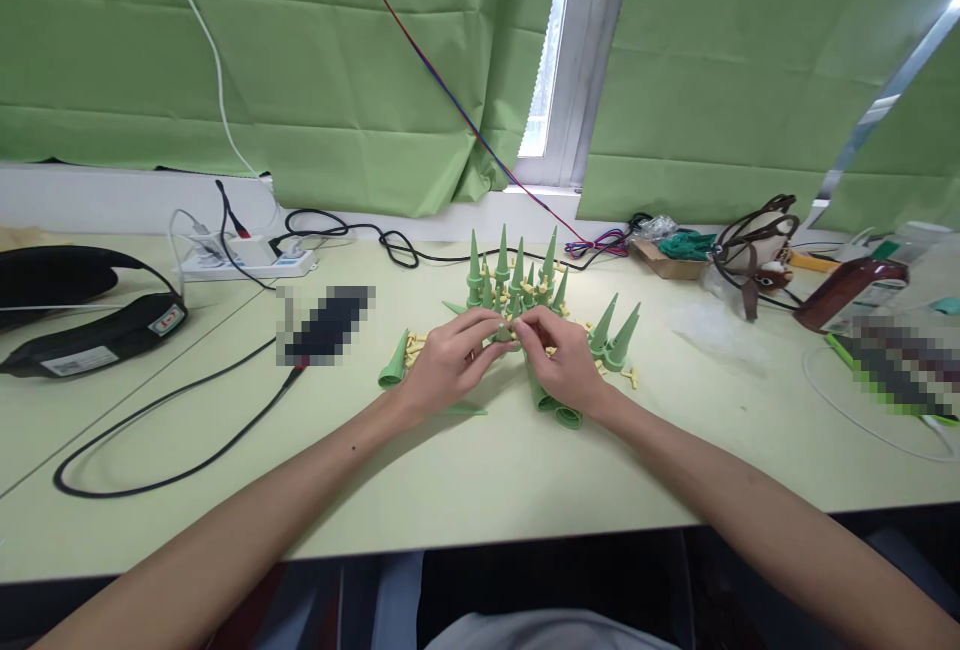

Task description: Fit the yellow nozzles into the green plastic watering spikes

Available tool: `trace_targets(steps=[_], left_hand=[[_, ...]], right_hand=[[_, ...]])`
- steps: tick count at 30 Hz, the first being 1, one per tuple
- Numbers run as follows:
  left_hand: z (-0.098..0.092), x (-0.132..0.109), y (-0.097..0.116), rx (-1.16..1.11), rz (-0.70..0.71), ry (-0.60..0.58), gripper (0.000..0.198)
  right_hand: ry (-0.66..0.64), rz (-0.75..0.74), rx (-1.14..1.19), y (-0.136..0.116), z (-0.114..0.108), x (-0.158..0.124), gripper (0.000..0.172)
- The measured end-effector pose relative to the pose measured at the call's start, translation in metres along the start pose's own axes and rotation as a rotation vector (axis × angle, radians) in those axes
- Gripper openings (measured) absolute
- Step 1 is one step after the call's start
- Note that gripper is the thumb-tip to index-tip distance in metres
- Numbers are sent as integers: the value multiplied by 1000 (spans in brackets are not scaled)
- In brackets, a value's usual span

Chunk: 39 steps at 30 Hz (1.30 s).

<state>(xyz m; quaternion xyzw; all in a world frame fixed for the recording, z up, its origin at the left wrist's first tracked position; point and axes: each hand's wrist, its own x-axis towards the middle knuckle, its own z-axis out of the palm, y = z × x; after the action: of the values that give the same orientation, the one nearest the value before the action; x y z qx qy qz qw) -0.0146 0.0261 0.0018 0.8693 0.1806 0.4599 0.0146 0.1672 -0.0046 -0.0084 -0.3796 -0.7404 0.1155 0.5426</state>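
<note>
Both hands meet over the middle of the table [480, 490]. My left hand [457, 355] is closed around a small green part [502, 333], its tip toward my right hand. The fingers of my right hand [559, 350] are pinched at the end of that part; whatever small thing they grip is too hidden to name. Behind the hands stand several upright green cones [504, 255] with small yellow pieces [544, 285] among them. Two more green cones [619, 340] stand to the right of my right hand. A green cone [393, 362] leans left of my left hand.
Green cones [568, 417] lie below my right hand. A blurred dark device [326, 327] with a black cable is at the left, near a power strip [247, 260] and a black case [97, 340]. At the right are a reddish-brown bottle [851, 295] and an open cardboard box [671, 260].
</note>
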Motion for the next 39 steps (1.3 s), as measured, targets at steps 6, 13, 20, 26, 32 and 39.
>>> trace_targets(steps=[6,13,20,26,32,39], left_hand=[[-1,3,9,-117,-181,-28,13],[-2,8,19,-267,-490,-84,25],[-4,11,20,-412,-663,-101,27],[-4,14,20,-507,-710,-93,29],[-2,13,18,-553,-740,-104,31],[-2,10,15,-564,-741,-115,35]], right_hand=[[-1,3,3,0,1,0,19],[-6,14,3,0,0,1,21],[-26,28,53,1,1,0,20],[-33,2,49,1,2,-1,17],[-52,-41,0,0,1,0,18],[-111,-89,-43,2,1,-2,20]])
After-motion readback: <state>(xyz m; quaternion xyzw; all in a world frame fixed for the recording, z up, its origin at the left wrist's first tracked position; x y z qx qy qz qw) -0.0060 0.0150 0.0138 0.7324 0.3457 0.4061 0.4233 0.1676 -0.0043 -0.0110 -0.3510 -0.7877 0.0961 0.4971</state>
